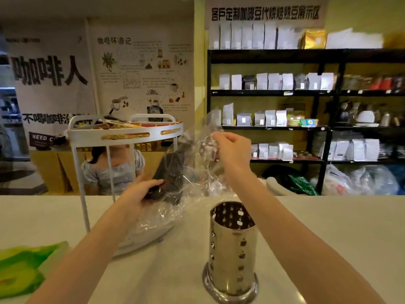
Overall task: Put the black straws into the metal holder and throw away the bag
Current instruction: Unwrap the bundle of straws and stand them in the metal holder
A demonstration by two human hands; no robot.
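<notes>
A person stands at a pale counter (328, 227), seen from a head camera looking forward and down. Both bare arms reach out over it. The left hand (140, 194) is curled around a bundle of black straws (168, 170) through a clear plastic bag (192, 172), gripping near the bundle's lower end. The right hand (232, 148) is raised higher, fingers pinched shut on the bag's upper edge, pulling the film up and to the right. The straws are inside the bag, held tilted above the counter.

A perforated metal holder (232, 249) stands upright on the counter near the front edge, just below the right forearm. The counter to its right is open. To the left stands a white two-tier rack (125, 133), close behind the left hand, and a blurred green packet (24, 268) lies at the near left edge.

Beyond the counter, another person (114, 170) sits behind the rack. Black shelves (328, 93) at right carry rows of white pouches. A wall banner (50, 73) reads "咖啡人", and a small sign below it reads "NEED C"; the rest is hidden.
</notes>
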